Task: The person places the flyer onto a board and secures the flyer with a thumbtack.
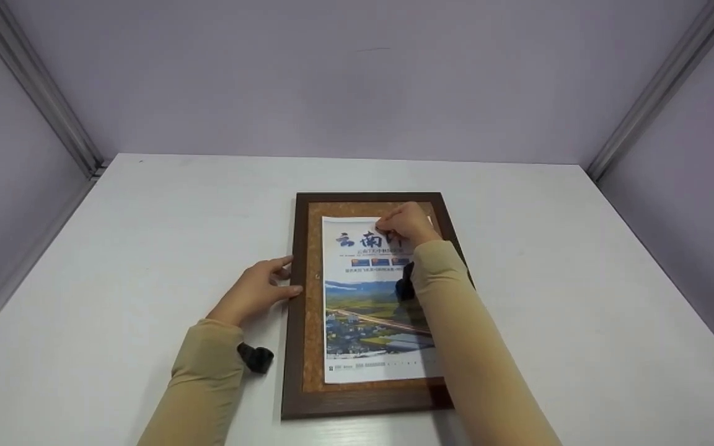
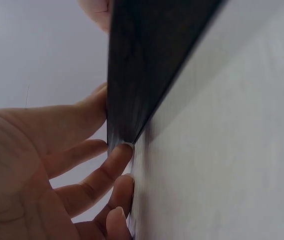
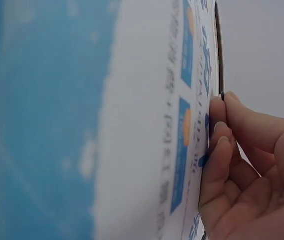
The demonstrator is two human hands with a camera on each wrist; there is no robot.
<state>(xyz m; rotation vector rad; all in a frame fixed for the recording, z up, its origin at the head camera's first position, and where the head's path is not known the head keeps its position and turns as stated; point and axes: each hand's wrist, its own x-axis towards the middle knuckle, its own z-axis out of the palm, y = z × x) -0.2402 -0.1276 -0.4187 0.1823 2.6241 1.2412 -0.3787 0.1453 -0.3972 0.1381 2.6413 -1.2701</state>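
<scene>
A corkboard with a dark brown frame lies on the white table, a printed poster flat over its cork. My left hand holds the frame's left side, thumb on top and fingers along the outer edge. In the left wrist view, fingertips meet the frame's lower edge. Near the poster's top middle, my right hand pinches a tiny dark thing between thumb and forefinger. Its kind is mostly hidden by the fingers. The other right fingers are bent against the poster.
The white table runs out on both sides of the board. Pale panels stand behind it and at the sides, with metal corner posts. A small black device sits at the left wrist.
</scene>
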